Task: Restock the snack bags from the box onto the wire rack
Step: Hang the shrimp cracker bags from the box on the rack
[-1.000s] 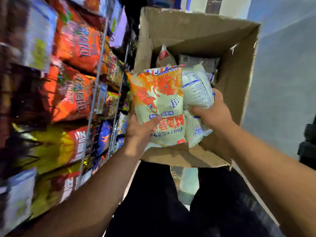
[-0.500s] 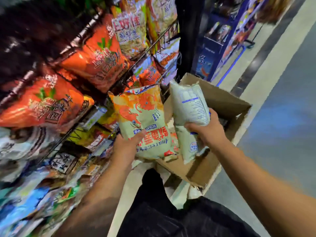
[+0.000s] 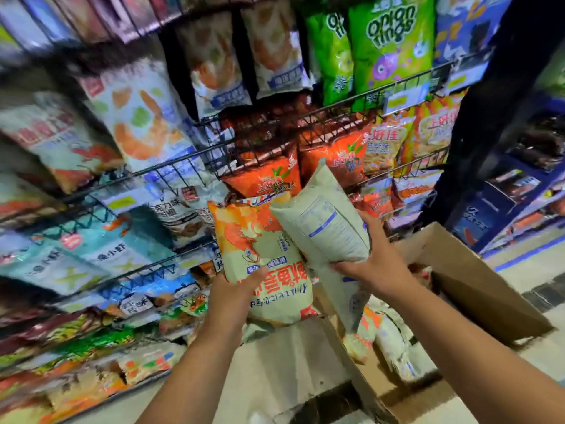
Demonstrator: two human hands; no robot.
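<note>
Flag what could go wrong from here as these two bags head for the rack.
1. The left hand grips the shrimp bag and the right hand the pale bag near their lower ends only; the puffy tops could tip or slip.
2. The wire rack ahead looks packed; pushing in might dislodge the orange bags.
3. With both hands full, neither can clear a gap.
</note>
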